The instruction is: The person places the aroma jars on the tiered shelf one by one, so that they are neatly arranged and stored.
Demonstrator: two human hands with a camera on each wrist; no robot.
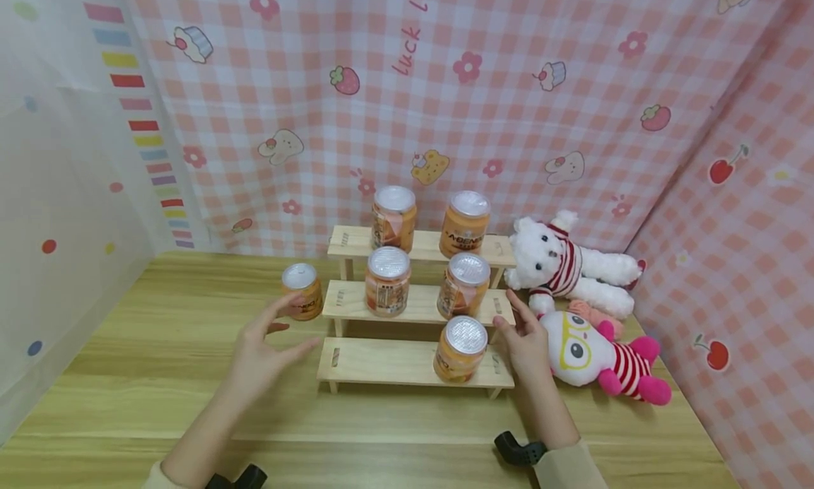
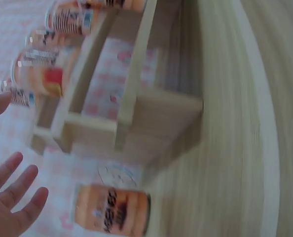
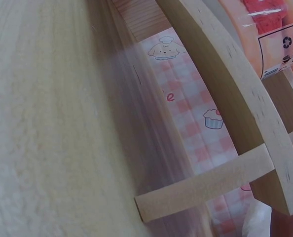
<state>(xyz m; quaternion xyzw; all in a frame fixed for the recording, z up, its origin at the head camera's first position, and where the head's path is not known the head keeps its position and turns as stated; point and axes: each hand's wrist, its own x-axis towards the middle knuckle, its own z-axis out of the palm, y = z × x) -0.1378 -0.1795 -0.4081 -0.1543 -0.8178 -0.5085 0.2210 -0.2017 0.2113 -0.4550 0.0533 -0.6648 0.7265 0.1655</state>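
An orange can (image 1: pixel 302 295) with a silver lid stands on the table left of a three-step wooden shelf (image 1: pixel 381 358). Beside it is my left hand (image 1: pixel 257 355), thumb and fingers spread apart. In the left wrist view a gap shows between those fingers (image 2: pixel 30 207) and the can (image 2: pixel 112 210). My right hand (image 1: pixel 528 337) is at the shelf's right end, fingertips at the middle step's edge; whether they press it is unclear. Two cans stand on the top step, two on the middle one, and one can (image 1: pixel 461 351) on the right of the bottom step.
Right of the shelf lie a white plush bear (image 1: pixel 559 259) in a striped top and a pink-and-white plush toy (image 1: pixel 598 355) with yellow glasses. A pink checked cloth (image 1: pixel 407 121) hangs behind. The wooden table (image 1: pixel 381 446) extends in front of the shelf.
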